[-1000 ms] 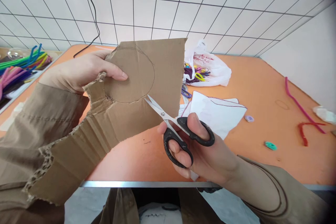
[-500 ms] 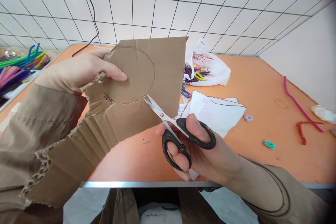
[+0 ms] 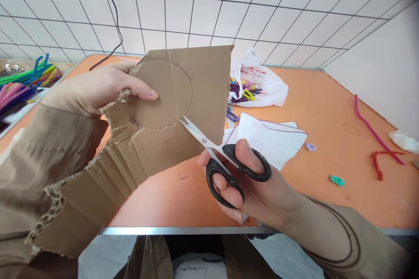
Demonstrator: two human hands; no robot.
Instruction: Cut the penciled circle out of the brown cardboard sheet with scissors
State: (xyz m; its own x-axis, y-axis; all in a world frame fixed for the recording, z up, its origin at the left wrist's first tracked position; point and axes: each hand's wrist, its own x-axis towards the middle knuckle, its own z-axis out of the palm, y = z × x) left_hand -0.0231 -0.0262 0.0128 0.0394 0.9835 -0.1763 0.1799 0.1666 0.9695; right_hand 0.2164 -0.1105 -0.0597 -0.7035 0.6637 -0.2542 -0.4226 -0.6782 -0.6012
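Left hand (image 3: 111, 85) grips cardboard (image 3: 157, 139), centre-left of frame, thumb on drawn circle. Right hand (image 3: 248, 187) has scissors (image 3: 204, 140) by black handles, blades slightly apart, tips at circle's lower right edge. White cloth (image 3: 268, 137) right of cardboard on orange worktop (image 3: 314, 104), plastic bag (image 3: 265, 87) above it.

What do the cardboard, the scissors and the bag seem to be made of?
Cardboard: brown corrugated paper, matt; its torn edge shows the wavy inner layer.
Scissors: blades look like polished steel, silvery and shiny; the black handles are probably plastic, smooth with a slight gloss.
Bag: likely thin plastic film, white, crinkled and slightly see-through.
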